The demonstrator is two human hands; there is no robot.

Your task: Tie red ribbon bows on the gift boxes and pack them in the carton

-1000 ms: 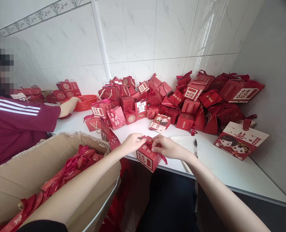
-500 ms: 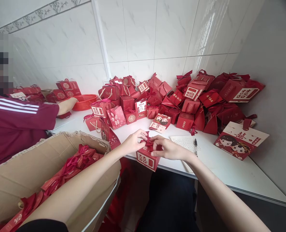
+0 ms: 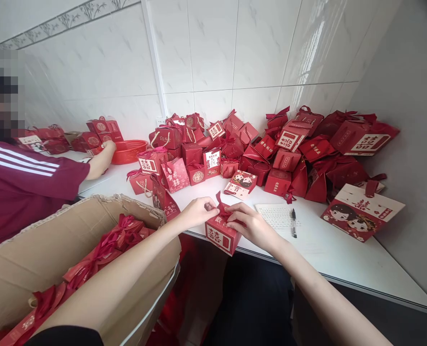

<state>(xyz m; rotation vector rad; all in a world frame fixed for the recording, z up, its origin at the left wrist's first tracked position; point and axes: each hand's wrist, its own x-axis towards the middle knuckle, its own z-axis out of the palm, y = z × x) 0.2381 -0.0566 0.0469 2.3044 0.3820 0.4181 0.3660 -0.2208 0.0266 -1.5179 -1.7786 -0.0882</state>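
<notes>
A small red gift box (image 3: pixel 218 236) with a white double-happiness label on its front sits at the table's near edge, before my body. On its top is a dark red ribbon (image 3: pixel 219 197), one end standing up. My left hand (image 3: pixel 201 211) pinches the ribbon between thumb and forefinger at the box's left side. From the right, my right hand (image 3: pixel 247 222) has its fingers bent over the top of the box, closed at the ribbon there. The fingers partly hide the ribbon's middle.
Many red gift boxes (image 3: pixel 231 144) are heaped along the wall. A cardboard carton (image 3: pixel 15 259) holding ribboned boxes stands at left. A notebook (image 3: pixel 276 218) and pen (image 3: pixel 294 223) lie right of my hands. At far left, a person (image 3: pixel 29 178) reaches near a red plastic basket (image 3: pixel 128 153).
My left thumb and forefinger have closed on the ribbon, whose end now stands higher. My right fingers have shifted slightly over the box. The other person's hand has drawn back from the basket.
</notes>
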